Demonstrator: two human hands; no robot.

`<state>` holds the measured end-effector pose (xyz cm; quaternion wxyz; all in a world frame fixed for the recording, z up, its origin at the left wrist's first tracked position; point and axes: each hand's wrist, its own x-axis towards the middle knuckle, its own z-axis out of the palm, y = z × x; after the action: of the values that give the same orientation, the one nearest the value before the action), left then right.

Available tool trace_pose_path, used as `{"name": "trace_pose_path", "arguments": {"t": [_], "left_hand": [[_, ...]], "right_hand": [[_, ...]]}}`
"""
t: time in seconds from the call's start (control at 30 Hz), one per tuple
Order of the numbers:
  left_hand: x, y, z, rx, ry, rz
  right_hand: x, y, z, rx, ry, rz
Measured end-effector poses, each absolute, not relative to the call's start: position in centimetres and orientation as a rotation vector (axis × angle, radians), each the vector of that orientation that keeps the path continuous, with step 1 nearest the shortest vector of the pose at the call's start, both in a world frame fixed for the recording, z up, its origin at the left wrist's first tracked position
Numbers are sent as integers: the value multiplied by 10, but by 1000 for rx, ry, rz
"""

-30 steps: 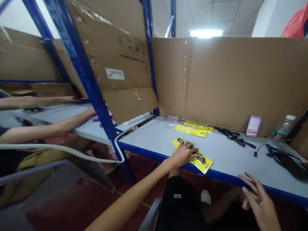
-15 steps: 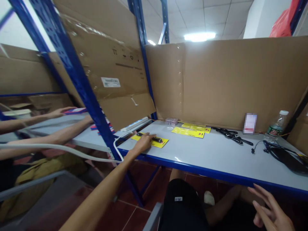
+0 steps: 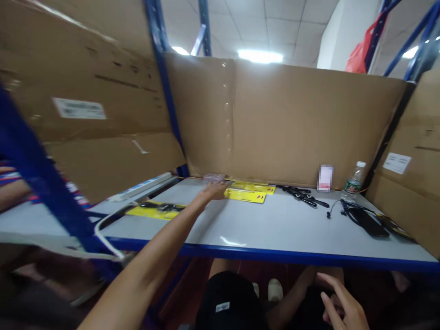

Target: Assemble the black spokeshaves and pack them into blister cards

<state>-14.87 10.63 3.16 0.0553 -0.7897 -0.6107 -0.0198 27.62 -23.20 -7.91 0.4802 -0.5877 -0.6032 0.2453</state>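
Observation:
My left hand (image 3: pixel 216 190) reaches over the grey table, its fingers at the left edge of the yellow cards (image 3: pixel 245 195) near the back. Those fingers are stretched out, and nothing shows held in them. Just behind it are small clear plastic packs (image 3: pixel 213 178). Another yellow card (image 3: pixel 147 211) with a black item on it lies at the table's left end, partly behind my forearm. Below the front edge, my right hand (image 3: pixel 343 305) hangs over my lap with its fingers apart and nothing in it.
Several black tools (image 3: pixel 302 196) lie right of the cards. Farther right are a phone (image 3: pixel 325 178), a plastic bottle (image 3: pixel 354 182) and a black pouch (image 3: pixel 369 222) with a cord. A white power strip (image 3: pixel 140 187) runs along the left. Cardboard walls (image 3: pixel 292 123) surround the table (image 3: pixel 268 229).
My left hand has left the card with the black item and moved right and back to the other yellow cards. The view has turned right. My right hand stays low, fingers apart.

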Motion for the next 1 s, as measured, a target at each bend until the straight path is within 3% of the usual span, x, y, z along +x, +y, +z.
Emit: {"name": "trace_pose_path", "arguments": {"t": [0.3,0.47,0.7,1.0], "left_hand": [[-144,71,35,-2376,-1695,3],[-103,24,16,-2551,-1514,-14],[-95,2,6,-2701,-1499,-165],[-138,21,35,-2711,-1562,93]], "right_hand": [[288,-168,-4,-1443,-1737,314],[294,-69,30,-1972,-1996,-101],[286,13,22,-2204,-2043,-81],[295,28,23,-2205,-2093,108]]}}
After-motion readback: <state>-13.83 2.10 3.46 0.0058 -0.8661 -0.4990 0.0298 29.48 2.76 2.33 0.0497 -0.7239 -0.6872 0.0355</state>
